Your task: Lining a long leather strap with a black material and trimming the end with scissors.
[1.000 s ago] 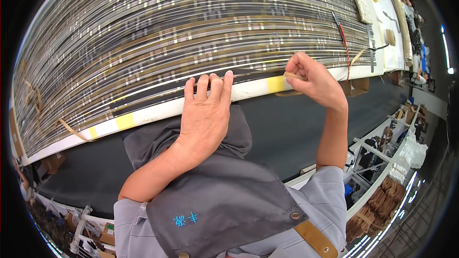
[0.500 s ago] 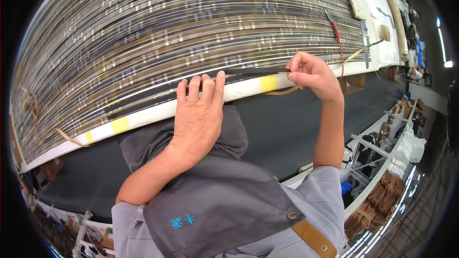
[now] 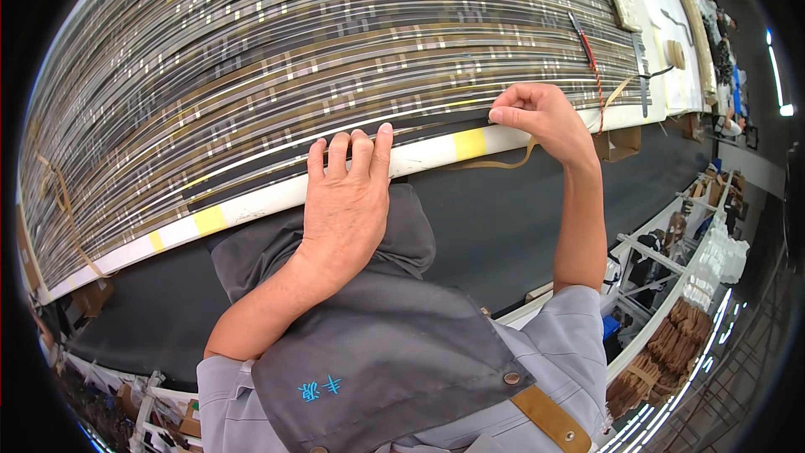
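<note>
Gap between left hand (image 3: 344,189) and right hand (image 3: 541,116): crossed by dark strip (image 3: 444,127); reachable from above. Striped layers (image 3: 293,63), beyond both hands: low, passable overhead. Far right: passage interrupted by red tool (image 3: 588,49), its cord (image 3: 599,88) and pale block (image 3: 621,4). Front edge: overhung by tan strip (image 3: 495,165).

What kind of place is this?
It looks like a workshop or small factory, probably one working with cloth. There's a big white-edged table covered in striped strips, racks with brown bundles, and the person wears a grey apron.
</note>
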`<state>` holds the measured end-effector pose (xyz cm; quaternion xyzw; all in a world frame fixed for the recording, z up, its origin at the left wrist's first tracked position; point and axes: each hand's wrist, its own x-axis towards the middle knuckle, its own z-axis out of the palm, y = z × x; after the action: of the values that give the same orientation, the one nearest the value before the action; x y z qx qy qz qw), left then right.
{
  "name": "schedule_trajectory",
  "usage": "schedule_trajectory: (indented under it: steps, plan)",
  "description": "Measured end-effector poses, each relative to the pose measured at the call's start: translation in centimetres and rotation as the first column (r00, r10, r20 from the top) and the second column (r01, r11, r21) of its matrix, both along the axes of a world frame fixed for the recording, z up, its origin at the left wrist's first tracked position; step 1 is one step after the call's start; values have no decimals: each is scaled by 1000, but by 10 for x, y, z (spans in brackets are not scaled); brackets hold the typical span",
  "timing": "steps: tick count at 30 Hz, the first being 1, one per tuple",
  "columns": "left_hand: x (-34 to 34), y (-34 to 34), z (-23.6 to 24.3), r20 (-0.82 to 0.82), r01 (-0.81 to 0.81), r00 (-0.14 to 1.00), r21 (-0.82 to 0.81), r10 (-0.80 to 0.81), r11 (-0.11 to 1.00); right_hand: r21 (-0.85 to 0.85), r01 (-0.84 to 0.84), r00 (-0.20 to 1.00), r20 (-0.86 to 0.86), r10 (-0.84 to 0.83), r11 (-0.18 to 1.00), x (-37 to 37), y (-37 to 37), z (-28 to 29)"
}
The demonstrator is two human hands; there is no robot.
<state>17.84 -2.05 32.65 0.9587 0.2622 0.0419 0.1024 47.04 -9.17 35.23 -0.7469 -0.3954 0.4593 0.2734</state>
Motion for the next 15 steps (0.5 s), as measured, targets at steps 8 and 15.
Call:
schedule_trajectory:
  steps: [8,15]
  plan:
    - [0,0,-1,3,-6,1000,-8,6,1000,-91,20,995,103,-11,996,-10,10,5]
    - [0,0,0,-3,-5,1000,-11,5,1000,-27,65,993,98,-62,998,-3,5,-7]
